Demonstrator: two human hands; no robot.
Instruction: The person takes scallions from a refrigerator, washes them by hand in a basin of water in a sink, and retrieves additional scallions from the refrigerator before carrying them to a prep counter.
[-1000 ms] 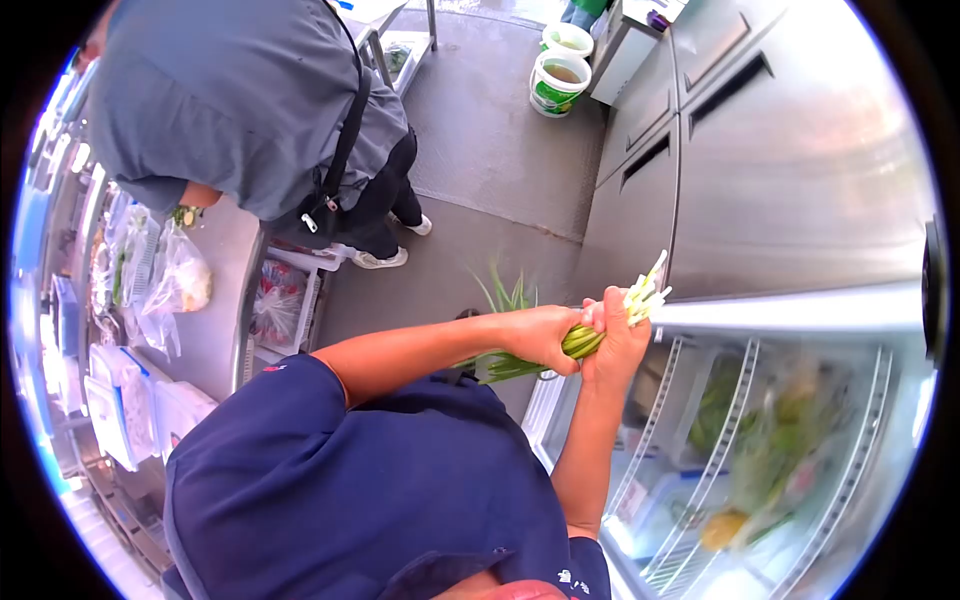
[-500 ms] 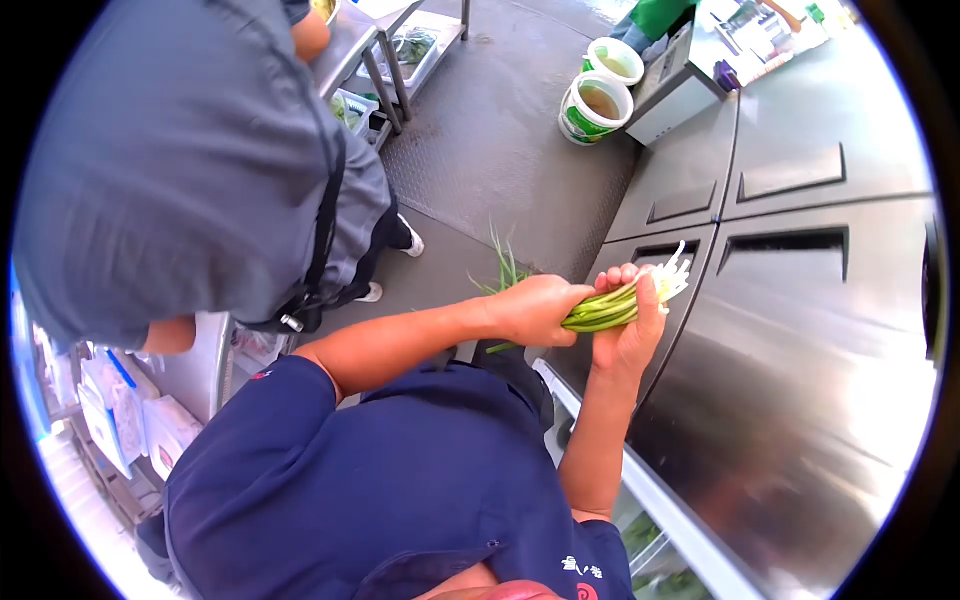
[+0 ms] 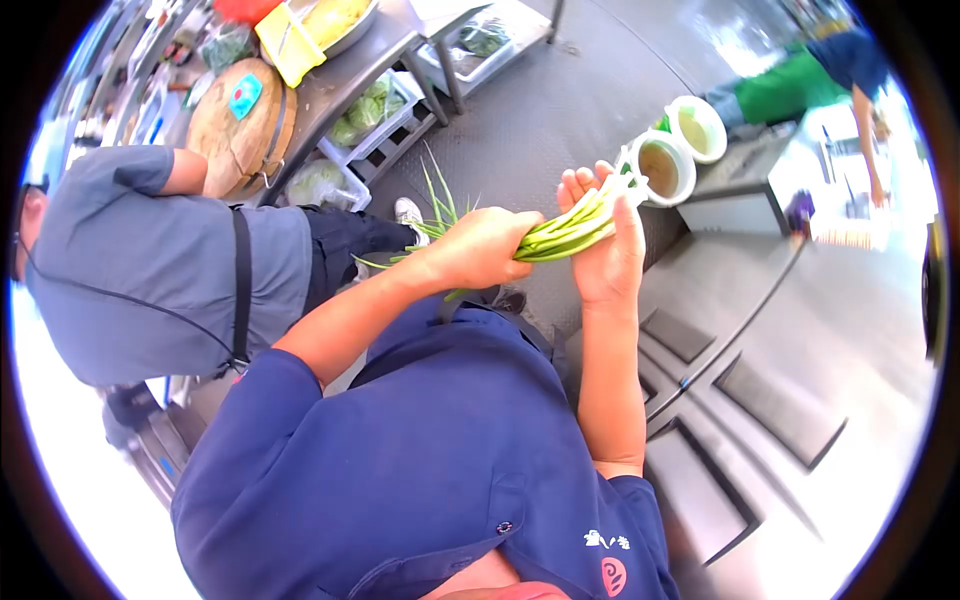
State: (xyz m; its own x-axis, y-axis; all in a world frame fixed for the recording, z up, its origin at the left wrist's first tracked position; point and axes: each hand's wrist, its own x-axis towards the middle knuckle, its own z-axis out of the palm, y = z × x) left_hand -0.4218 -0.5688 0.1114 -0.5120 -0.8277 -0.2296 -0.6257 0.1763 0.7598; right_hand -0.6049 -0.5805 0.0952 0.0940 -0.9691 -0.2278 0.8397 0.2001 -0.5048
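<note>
My left hand [image 3: 483, 247] is closed around a bunch of green onions [image 3: 568, 232], its back facing up. The long leafy tops [image 3: 437, 210] stick out behind that fist, toward the left. At the white ends of the bunch, my right hand [image 3: 612, 255] lies palm up. Its fingers are stretched out behind the stalks and the thumb stands in front of them. The stalks touch this hand without the fingers wrapping round them.
At left, a co-worker in a grey shirt [image 3: 170, 265] stands by a counter with a round wooden chopping block [image 3: 235, 130]. Crates of greens [image 3: 372, 110] sit below. Two white buckets [image 3: 665, 170] stand on the floor ahead. Steel cabinet doors [image 3: 780, 400] are on my right.
The view has turned to the right, bringing the chopping block into sight. My hands and the bunch have shifted up and left in view. My right fingers have straightened from around the stalks.
</note>
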